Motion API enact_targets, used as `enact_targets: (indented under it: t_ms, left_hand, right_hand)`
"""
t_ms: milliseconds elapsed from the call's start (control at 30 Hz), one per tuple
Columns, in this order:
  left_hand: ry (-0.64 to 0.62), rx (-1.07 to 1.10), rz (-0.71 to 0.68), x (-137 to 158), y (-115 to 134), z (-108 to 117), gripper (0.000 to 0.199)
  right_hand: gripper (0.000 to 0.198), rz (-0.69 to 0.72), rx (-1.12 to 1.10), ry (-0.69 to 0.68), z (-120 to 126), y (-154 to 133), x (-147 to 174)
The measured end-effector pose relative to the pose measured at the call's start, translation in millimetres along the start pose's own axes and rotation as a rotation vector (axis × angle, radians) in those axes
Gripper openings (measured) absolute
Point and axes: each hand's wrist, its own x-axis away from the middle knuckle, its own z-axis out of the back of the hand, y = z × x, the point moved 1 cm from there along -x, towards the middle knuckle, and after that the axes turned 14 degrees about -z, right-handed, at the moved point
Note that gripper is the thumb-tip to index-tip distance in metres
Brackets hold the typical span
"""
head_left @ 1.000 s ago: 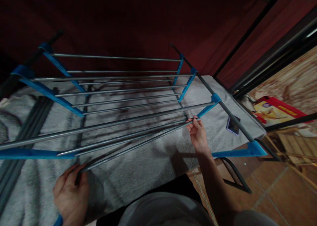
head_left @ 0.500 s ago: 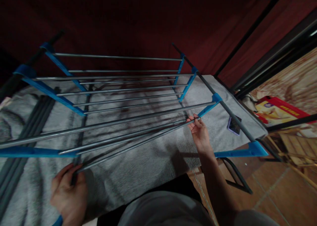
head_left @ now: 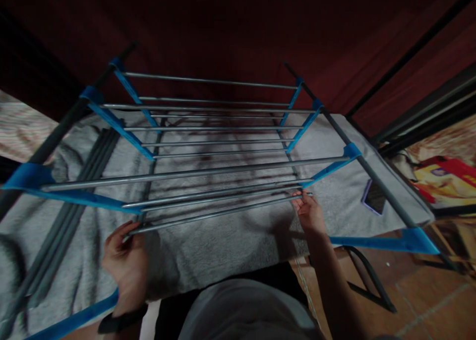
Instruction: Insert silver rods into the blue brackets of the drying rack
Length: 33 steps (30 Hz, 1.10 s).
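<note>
Head view: left hand [head_left: 124,255] and right hand [head_left: 309,215] grasp opposite ends of one grey metal tube [head_left: 223,212], nearside of the blue-bracketed rack [head_left: 223,170]; smartphone [head_left: 373,200] lies near the rack's right side.

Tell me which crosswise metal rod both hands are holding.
The rod nearest the person's body: left hand at one end, right hand near the opposite; the other crosswise rods lie farther forward.

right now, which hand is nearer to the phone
Right. The right hand holds one end of a gray rod, with the phone off to its right; the left hand is farther away, at the rod's other end.
</note>
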Motion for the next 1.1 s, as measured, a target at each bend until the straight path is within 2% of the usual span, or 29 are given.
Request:
enact_targets:
  t_ms: [100,200,333,433,567,833,1100]
  left_hand:
    - [0.146,0.196,0.222,-1,6,-3,0.039]
    - [0.203,0.335,0.301,-2,15,-5,0.041]
    - [0.235,0.410,0.329,-3,24,-5,0.040]
    - [0.193,0.364,0.339,-1,27,-6,0.044]
    - [0.132,0.314,0.288,2,25,-6,0.040]
    - [0.096,0.312,0.261,-2,24,-6,0.034]
    - [0.082,0.348,0.307,-5,24,-13,0.040]
  right_hand:
    - [0.024,-0.023,0.016,0.050,8,10,-5]
    - [0.022,-0.046,0.030,0.085,15,17,-10]
    - [0.017,-0.061,0.042,0.112,21,19,-15]
    - [0.016,-0.062,0.053,0.111,25,18,-17]
    - [0.013,-0.070,0.072,0.110,32,17,-18]
    - [0.010,-0.067,0.078,0.100,39,16,-18]
    - [0.010,-0.055,0.048,0.058,41,16,-20]
